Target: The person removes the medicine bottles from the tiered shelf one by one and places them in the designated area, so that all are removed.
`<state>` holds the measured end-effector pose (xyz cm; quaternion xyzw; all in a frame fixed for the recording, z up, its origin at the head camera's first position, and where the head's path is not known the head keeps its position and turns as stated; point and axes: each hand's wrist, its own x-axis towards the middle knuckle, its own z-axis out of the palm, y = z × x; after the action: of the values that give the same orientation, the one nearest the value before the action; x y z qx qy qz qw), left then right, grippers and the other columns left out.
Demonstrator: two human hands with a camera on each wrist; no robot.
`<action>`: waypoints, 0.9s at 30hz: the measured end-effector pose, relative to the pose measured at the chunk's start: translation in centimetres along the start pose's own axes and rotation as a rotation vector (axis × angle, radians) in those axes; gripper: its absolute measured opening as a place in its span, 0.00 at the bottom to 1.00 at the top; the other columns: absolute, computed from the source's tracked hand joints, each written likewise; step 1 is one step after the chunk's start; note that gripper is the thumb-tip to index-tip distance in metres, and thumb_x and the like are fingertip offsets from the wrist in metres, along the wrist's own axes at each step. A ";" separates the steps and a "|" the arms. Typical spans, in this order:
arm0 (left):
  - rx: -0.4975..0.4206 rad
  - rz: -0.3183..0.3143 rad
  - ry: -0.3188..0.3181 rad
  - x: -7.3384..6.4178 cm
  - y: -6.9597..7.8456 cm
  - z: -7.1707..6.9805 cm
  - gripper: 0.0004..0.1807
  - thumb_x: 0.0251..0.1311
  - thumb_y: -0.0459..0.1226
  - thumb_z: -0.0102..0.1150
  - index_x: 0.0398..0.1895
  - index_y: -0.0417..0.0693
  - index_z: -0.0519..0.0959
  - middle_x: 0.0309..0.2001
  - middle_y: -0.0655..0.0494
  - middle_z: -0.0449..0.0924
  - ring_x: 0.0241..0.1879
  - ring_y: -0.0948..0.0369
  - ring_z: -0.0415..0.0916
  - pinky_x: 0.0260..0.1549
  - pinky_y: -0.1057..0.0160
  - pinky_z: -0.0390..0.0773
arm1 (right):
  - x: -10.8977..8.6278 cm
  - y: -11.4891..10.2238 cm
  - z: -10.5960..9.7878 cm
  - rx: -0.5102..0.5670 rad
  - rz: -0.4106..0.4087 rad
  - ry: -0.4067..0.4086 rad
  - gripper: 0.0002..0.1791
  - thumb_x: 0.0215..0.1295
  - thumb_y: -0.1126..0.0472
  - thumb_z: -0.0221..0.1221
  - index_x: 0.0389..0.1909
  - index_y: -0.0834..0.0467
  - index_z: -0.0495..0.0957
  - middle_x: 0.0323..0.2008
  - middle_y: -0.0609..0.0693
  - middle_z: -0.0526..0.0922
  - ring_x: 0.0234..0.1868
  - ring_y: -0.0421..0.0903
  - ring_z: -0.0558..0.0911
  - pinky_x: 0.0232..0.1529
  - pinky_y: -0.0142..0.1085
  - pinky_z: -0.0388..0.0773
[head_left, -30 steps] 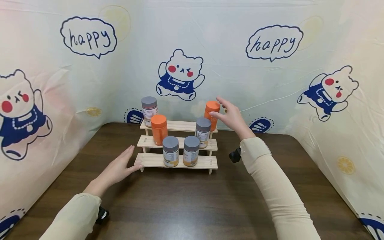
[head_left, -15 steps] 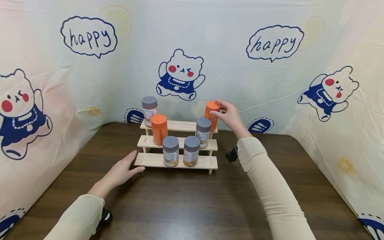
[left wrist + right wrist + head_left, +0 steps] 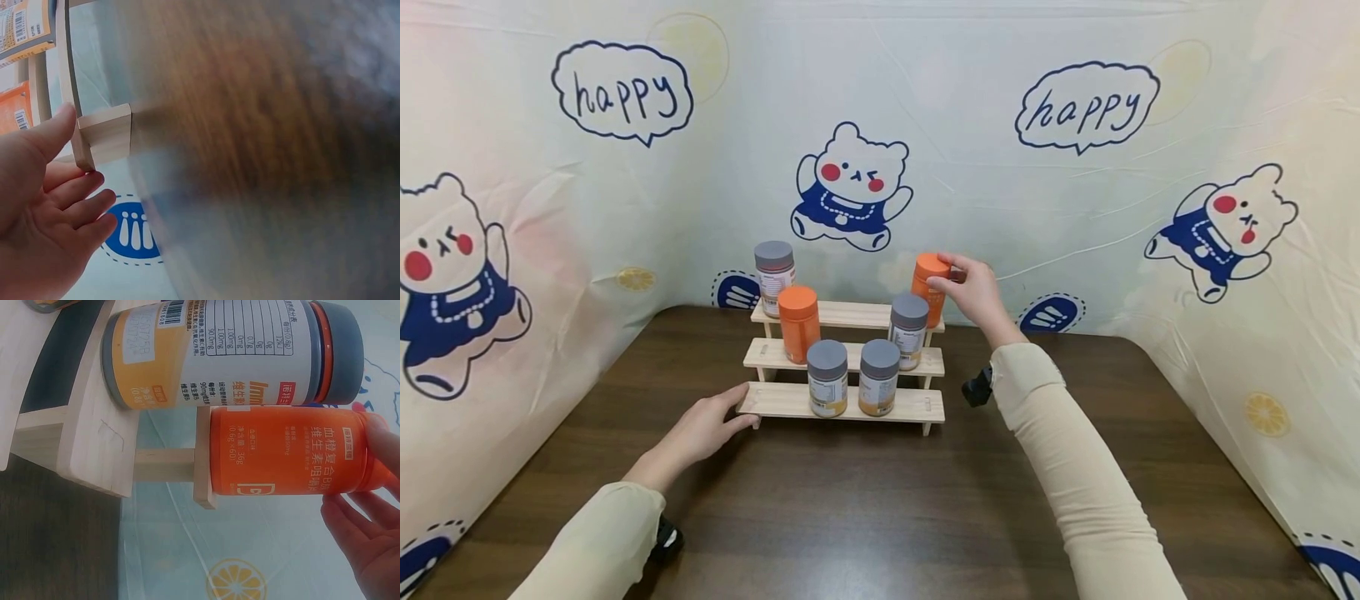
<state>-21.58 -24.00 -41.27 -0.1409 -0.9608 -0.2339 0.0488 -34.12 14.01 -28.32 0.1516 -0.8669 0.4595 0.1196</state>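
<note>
A three-tier wooden display rack [image 3: 778,402] stands on the table with supplement bottles on its steps. My right hand [image 3: 976,290] grips an orange bottle [image 3: 928,287] near its lid, at the right end of the top step. In the right wrist view the thumb and fingers lie on either side of that bottle [image 3: 281,450], whose base sits against the step. At the lowest step's left end is my left hand [image 3: 700,429]. The left wrist view has its thumb [image 3: 59,128] and fingertips pinching the corner of the wooden step [image 3: 83,153].
Beside the orange bottle, one tier lower, stands a grey-lidded bottle [image 3: 908,333]. Two more grey-lidded bottles occupy the front step. Another orange bottle [image 3: 798,325] and a grey-lidded one [image 3: 773,279] are at the left. A printed cloth [image 3: 970,192] hangs behind the brown table [image 3: 865,508].
My right hand has come in leftward and closed its fingers on the orange bottle's upper part. The left hand has shifted slightly to the right and taken hold of the front step's end.
</note>
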 end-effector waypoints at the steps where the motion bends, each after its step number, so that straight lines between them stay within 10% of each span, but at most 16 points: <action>1: 0.000 -0.001 0.006 0.0 0.0 0.0 0.31 0.60 0.39 0.58 0.61 0.28 0.64 0.56 0.31 0.67 0.53 0.39 0.68 0.49 0.42 0.67 | 0.0 0.0 0.0 -0.004 0.000 0.002 0.28 0.59 0.56 0.62 0.61 0.57 0.71 0.55 0.55 0.75 0.49 0.50 0.77 0.47 0.41 0.75; 27: -0.019 -0.064 -0.010 0.6 0.0 -0.5 0.28 0.59 0.39 0.59 0.60 0.31 0.67 0.58 0.34 0.66 0.55 0.40 0.66 0.50 0.42 0.65 | -0.1 -0.2 -0.2 0.007 0.037 -0.003 0.28 0.59 0.56 0.62 0.61 0.56 0.70 0.57 0.55 0.73 0.52 0.51 0.76 0.49 0.40 0.73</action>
<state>-22.16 -24.09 -40.70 -0.1117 -0.9627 -0.2439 0.0349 -33.90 14.10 -28.06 0.1367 -0.8681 0.4645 0.1093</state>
